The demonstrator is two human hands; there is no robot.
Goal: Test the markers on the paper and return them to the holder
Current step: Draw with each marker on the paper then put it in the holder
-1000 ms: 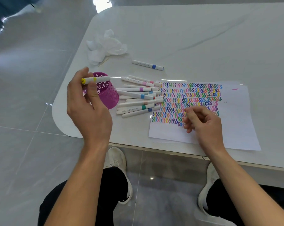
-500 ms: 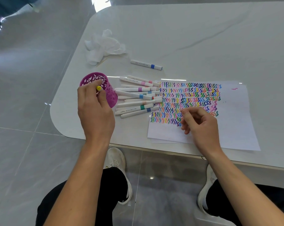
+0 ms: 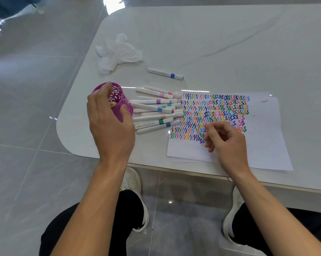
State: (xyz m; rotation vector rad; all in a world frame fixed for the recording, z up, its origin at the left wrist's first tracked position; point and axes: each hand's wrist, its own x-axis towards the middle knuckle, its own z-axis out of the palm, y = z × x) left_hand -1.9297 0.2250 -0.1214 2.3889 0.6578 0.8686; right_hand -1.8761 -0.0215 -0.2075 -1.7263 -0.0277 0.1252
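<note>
The purple perforated holder (image 3: 125, 108) stands near the table's left edge. My left hand (image 3: 109, 124) lies over it, index finger at the far rim and thumb against the near wall. A yellow-capped marker (image 3: 111, 104) stands in the holder's mouth between finger and thumb, not pinched. Several white markers (image 3: 156, 111) with coloured bands lie in a loose pile right of the holder. One blue-banded marker (image 3: 165, 73) lies apart, farther back. The paper (image 3: 263, 137) carries rows of coloured zigzag marks. My right hand (image 3: 228, 143) rests on it, loosely curled, holding nothing.
A crumpled white tissue (image 3: 117, 52) lies behind the holder, with a thin wooden stick beside it. The white table (image 3: 229, 43) has a rounded corner left of the holder. Below the near edge I see my legs and white shoes over grey floor tiles.
My left hand carried the yellow marker from above the holder down into it, turning it upright, and my fingers have spread off it. My right hand stayed on the paper.
</note>
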